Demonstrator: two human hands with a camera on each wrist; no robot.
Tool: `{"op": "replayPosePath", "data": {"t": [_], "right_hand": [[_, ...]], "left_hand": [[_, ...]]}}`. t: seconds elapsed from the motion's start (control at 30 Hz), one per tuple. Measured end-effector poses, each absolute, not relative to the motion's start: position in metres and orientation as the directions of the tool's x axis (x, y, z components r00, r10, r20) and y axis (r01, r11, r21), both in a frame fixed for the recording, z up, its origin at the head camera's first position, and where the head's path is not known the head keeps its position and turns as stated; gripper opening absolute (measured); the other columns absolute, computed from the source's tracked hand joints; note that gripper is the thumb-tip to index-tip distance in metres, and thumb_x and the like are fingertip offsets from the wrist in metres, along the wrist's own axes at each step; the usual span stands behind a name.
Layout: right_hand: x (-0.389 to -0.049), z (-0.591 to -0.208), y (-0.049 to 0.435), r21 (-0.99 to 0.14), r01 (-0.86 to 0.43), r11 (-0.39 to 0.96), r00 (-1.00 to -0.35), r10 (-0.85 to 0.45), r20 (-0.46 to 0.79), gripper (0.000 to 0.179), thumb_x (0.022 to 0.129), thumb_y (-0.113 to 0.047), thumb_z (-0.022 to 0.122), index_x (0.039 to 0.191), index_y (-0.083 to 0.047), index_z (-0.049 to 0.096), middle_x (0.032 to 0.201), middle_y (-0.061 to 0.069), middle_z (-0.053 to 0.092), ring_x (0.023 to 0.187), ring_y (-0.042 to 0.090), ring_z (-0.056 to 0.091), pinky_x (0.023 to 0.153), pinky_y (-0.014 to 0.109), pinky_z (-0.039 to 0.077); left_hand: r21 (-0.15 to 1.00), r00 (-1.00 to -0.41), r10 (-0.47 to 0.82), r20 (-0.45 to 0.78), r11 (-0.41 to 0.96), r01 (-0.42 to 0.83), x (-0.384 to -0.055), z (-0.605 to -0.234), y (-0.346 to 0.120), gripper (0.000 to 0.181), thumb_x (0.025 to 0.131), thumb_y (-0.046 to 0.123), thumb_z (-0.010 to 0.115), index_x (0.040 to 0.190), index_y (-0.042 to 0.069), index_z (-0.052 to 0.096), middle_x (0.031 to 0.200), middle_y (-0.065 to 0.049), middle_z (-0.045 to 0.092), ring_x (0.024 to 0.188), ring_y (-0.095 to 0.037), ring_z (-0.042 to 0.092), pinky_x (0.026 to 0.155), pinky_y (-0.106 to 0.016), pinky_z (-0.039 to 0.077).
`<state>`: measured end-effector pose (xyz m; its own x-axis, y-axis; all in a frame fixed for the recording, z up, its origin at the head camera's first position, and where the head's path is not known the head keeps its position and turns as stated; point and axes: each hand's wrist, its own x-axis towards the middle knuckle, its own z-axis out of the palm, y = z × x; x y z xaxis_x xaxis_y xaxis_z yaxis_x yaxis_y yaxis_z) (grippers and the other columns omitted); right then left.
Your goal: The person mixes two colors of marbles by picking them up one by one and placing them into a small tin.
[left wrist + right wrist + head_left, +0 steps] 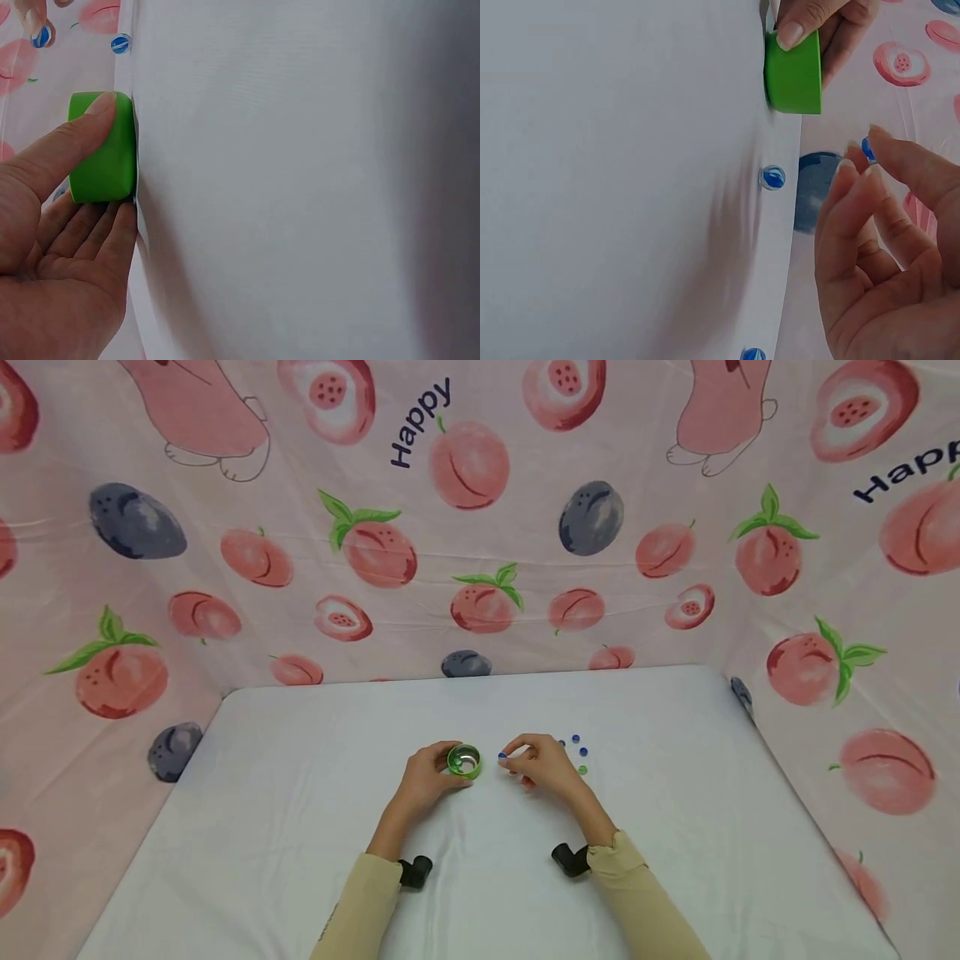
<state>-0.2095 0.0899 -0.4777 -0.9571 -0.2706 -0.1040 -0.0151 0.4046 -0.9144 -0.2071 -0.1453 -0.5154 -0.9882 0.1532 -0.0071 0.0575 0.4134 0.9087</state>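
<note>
Your left hand (426, 779) grips the cup (105, 166) upright on the desk (300, 793), thumb one side, fingers the other. Your right hand (546, 766) pinches a blue marble (867, 148) between thumb and fingertip, held up near the cup; loose blue marbles (575, 738) and a green one (582, 770) lie to its right

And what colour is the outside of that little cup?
Plain bright green; the cup shows it best in the left wrist view.
</note>
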Motion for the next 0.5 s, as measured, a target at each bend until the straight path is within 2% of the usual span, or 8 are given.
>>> {"op": "replayPosePath", "data": {"t": [0.17, 0.37, 0.5], "right_hand": [[-0.212, -0.479, 0.083, -0.923, -0.014, 0.386, -0.953, -0.283, -0.104, 0.020, 0.096, -0.012, 0.077, 0.109, 0.002, 0.074, 0.077, 0.025, 0.072, 0.048, 0.011, 0.049, 0.048, 0.019, 0.041], [-0.216, -0.483, 0.078, -0.923, -0.024, 0.384, -0.954, -0.285, -0.093, 0.019, 0.096, -0.012, 0.078, 0.109, 0.001, 0.075, 0.065, 0.014, 0.067, 0.046, 0.009, 0.049, 0.048, 0.018, 0.043], [-0.219, -0.485, 0.074, -0.926, -0.035, 0.376, -0.951, -0.296, -0.084, 0.019, 0.095, -0.011, 0.078, 0.109, 0.002, 0.075, 0.065, 0.016, 0.067, 0.045, 0.007, 0.049, 0.047, 0.018, 0.043]], "left_hand": [[0.911, -0.988, 0.156, -0.003, 0.408, 0.061, -0.207, -0.516, -0.146, 0.063, 0.079, -0.007, 0.088, 0.137, -0.010, 0.063, 0.134, -0.027, 0.068, 0.130, -0.042, 0.065, 0.111, -0.048, 0.055], [0.912, -0.987, 0.158, 0.008, 0.404, 0.072, -0.208, -0.518, -0.146, 0.063, 0.078, -0.008, 0.089, 0.136, -0.010, 0.063, 0.133, -0.027, 0.068, 0.128, -0.042, 0.066, 0.110, -0.048, 0.056], [0.915, -0.988, 0.157, 0.010, 0.398, 0.072, -0.209, -0.518, -0.146, 0.063, 0.078, -0.008, 0.089, 0.136, -0.010, 0.063, 0.133, -0.027, 0.068, 0.128, -0.042, 0.066, 0.110, -0.048, 0.055]]}}
